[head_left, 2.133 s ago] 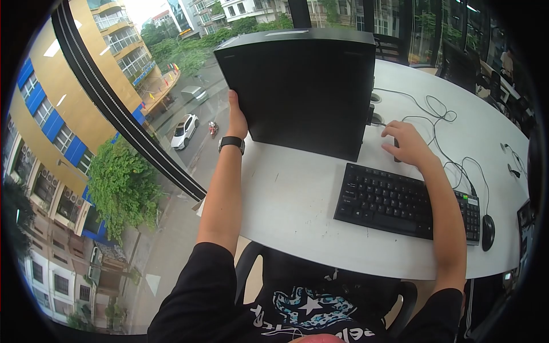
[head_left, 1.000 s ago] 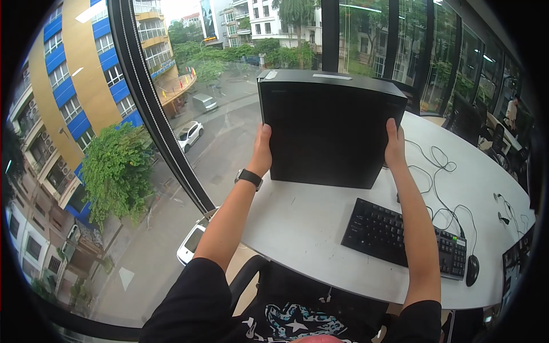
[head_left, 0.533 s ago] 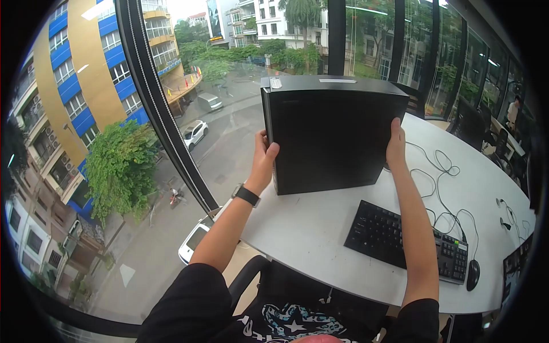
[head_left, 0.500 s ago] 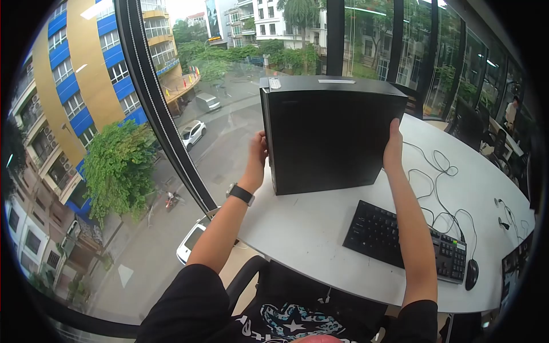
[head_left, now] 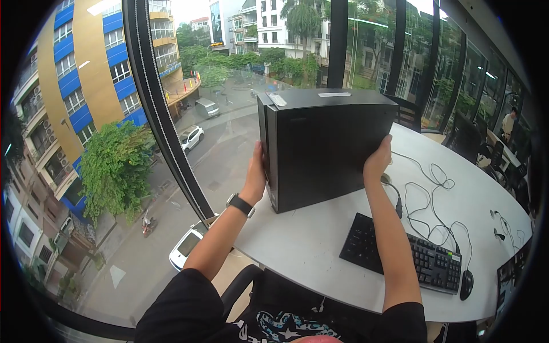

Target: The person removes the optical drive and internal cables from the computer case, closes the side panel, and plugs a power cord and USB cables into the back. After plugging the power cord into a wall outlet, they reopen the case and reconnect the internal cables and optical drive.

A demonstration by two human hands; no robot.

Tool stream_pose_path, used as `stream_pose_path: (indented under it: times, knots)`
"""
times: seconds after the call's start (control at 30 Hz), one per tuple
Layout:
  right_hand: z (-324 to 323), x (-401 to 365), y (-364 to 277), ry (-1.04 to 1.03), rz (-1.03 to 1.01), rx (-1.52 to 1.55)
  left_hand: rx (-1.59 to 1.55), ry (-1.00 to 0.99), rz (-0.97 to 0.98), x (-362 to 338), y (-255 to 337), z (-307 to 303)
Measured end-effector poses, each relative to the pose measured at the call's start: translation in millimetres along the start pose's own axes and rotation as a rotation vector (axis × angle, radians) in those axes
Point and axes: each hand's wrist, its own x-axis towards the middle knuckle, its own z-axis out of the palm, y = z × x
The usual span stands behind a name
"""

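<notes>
A black computer case (head_left: 326,154) stands upright on the white table (head_left: 303,246), slightly turned, its top and narrow left side showing. My left hand (head_left: 255,174), with a dark watch on the wrist, presses against the case's left side. Against the right edge lies my right hand (head_left: 377,160), its thumb on the broad face and its other fingers hidden behind. A small pale object (head_left: 277,100) sits on the top at the left corner. My right forearm passes over a black keyboard (head_left: 437,263).
A black mouse (head_left: 466,284) lies right of the keyboard. Looped cables (head_left: 432,194) spread over the table's right part. A window frame runs along the left. Below the table edge is a chair armrest (head_left: 243,288). A person (head_left: 508,123) is far back at the right.
The case has turned and come closer to me, showing more of its top and left side. Both my hands have moved with it. A cable plug now shows beside my right hand.
</notes>
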Motion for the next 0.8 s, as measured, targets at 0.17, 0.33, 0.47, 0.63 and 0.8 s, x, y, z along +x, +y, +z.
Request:
stream_pose_path:
  times: [0.17, 0.33, 0.47, 0.63, 0.8]
  knots:
    - [28.0, 6.8, 13.7, -0.245, 0.123, 0.140, 0.019, 0.066, 0.005, -15.4, -21.5, -20.5]
    - [37.7, 1.1, 0.6, -0.355, 0.154, 0.102, -0.039, 0.013, -0.077, -26.3, -11.6, -26.6]
    - [29.0, -24.7, -8.9, -0.229, 0.118, -0.069, -0.073, -0.191, -0.264, 8.5, 6.5, -40.0]
    - [11.9, -86.7, -64.1, -0.392, 0.466, 0.044, -0.121, -0.369, -0.537, 34.7, -16.3, -31.4]
    - [24.3, -107.9, -93.4, -0.318, 0.489, 0.111, -0.189, -0.383, -0.558, 14.5, 3.1, -27.2]
